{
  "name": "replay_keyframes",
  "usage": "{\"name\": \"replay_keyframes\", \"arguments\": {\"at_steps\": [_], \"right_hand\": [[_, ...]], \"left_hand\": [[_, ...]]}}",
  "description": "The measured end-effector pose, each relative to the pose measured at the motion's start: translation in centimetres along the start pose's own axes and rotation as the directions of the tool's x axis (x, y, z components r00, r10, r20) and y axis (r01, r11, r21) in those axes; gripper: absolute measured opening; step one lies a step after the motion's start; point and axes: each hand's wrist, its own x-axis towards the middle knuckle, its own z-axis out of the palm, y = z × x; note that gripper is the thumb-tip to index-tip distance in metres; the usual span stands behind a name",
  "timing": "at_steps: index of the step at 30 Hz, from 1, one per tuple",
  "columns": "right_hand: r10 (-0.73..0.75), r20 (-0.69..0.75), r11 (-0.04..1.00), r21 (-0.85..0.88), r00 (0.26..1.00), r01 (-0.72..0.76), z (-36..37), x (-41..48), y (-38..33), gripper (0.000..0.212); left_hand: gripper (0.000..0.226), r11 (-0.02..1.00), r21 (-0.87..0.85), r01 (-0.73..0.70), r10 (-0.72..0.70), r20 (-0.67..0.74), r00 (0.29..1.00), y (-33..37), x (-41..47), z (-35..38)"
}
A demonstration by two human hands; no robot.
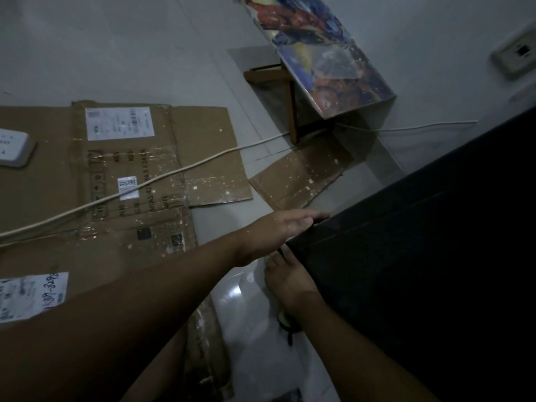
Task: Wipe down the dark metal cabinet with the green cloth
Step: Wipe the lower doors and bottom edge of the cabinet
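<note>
The dark metal cabinet fills the right side of the view, almost black in the dim light. My left hand lies flat on its near top corner, fingers stretched out together along the edge, holding nothing. My right hand is just below, pressed against the cabinet's side wall under that corner. Its fingertips reach up to the edge and are partly hidden by the cabinet. No green cloth shows anywhere in view.
Flattened cardboard with paint specks covers the floor at left, and a white cable runs across it. A power strip lies at the far left. A colourful box leans by the wall behind. A wall socket is at the upper right.
</note>
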Motion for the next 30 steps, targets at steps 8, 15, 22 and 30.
{"name": "replay_keyframes", "arguments": {"at_steps": [8, 15, 22, 30], "right_hand": [[-0.086, 0.129, 0.996, -0.016, 0.988, 0.089, 1.9, -1.7, -2.6, 0.059], [0.018, -0.083, 0.994, 0.113, 0.996, -0.009, -0.1, -3.9, 0.7, 0.055], [0.046, 0.033, 0.999, -0.003, 0.998, -0.046, -1.2, -0.3, -0.7, 0.078], [-0.026, 0.211, 0.991, 0.135, 0.977, -0.002, 1.5, -0.3, -3.9, 0.066]], "left_hand": [[0.038, 0.999, -0.050, 0.019, -0.020, -0.023, 1.000, 0.2, -0.2, 0.3], [0.039, 0.997, 0.066, -0.035, 0.039, -0.049, 0.998, 0.4, -0.4, 0.0], [0.035, 0.999, 0.032, -0.034, 0.035, -0.053, 0.998, 0.7, -0.6, 0.7], [0.040, 0.999, 0.038, -0.014, 0.016, -0.035, 0.999, 0.6, -0.7, 0.5]]}}
